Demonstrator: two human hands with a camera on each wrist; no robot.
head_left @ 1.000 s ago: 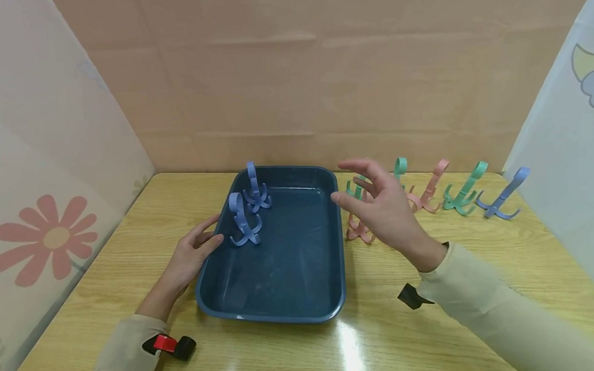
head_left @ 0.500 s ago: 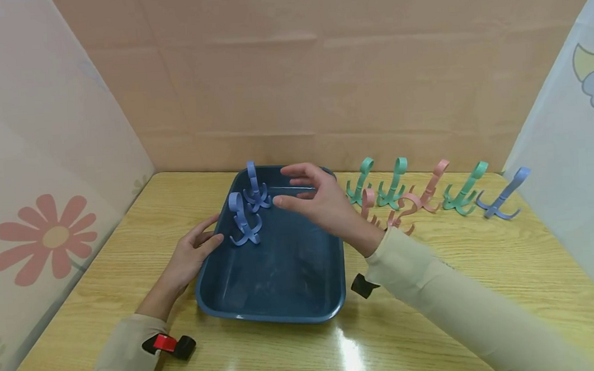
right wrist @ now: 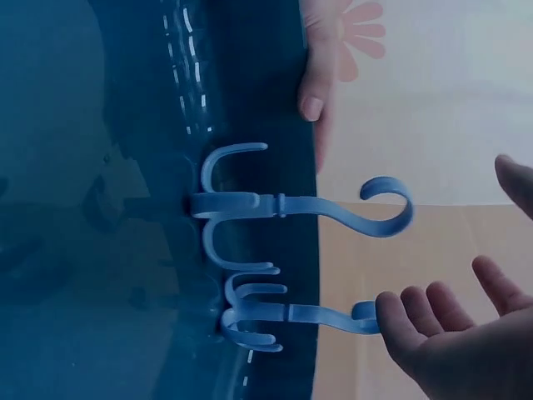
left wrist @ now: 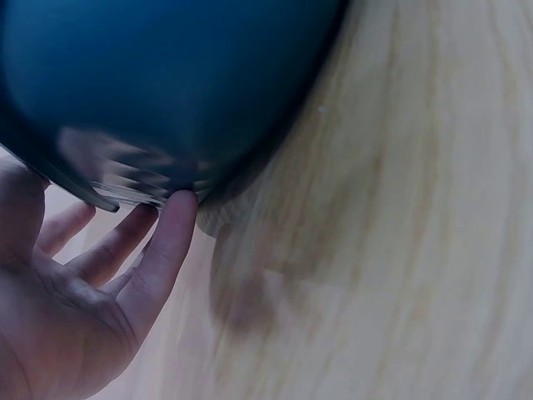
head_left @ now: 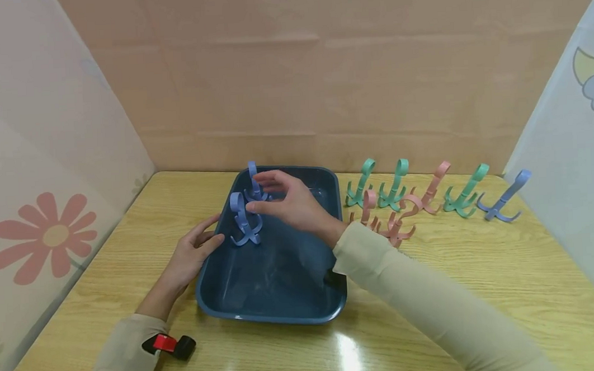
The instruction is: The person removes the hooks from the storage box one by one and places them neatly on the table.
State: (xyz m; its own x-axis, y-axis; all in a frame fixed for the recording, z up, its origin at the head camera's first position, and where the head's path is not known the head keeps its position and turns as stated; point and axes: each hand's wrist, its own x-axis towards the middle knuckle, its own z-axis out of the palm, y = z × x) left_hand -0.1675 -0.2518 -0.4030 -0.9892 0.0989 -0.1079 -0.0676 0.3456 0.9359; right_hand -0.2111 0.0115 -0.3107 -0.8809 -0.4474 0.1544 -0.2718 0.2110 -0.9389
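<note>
A dark blue tray (head_left: 271,319) stands on the wooden table. My left hand (head_left: 186,262) grips its left rim, thumb over the edge and fingers (left wrist: 171,242) along the outside wall. Two blue hanging hooks with curled tops and several prongs stand upright inside by the left wall: a front hook (head_left: 247,232) and a back hook (head_left: 254,189). My right hand (head_left: 298,208) hovers over the tray, thumb and fingers spread and holding nothing. Its thumb tip is beside the front hook's top; its fingers overlap the back hook's top (right wrist: 364,312) in the right wrist view.
Right of the tray, more hanging hooks stand on the table: several green ones (head_left: 393,186), several pink ones (head_left: 430,187) and a blue one (head_left: 504,197). Brown paper (head_left: 297,96) walls off the back; printed white sheets (head_left: 36,109) stand at both sides.
My right hand has moved left from above the pink and green hooks, across the tray, to the two blue hooks. My left hand and the tray have stayed put.
</note>
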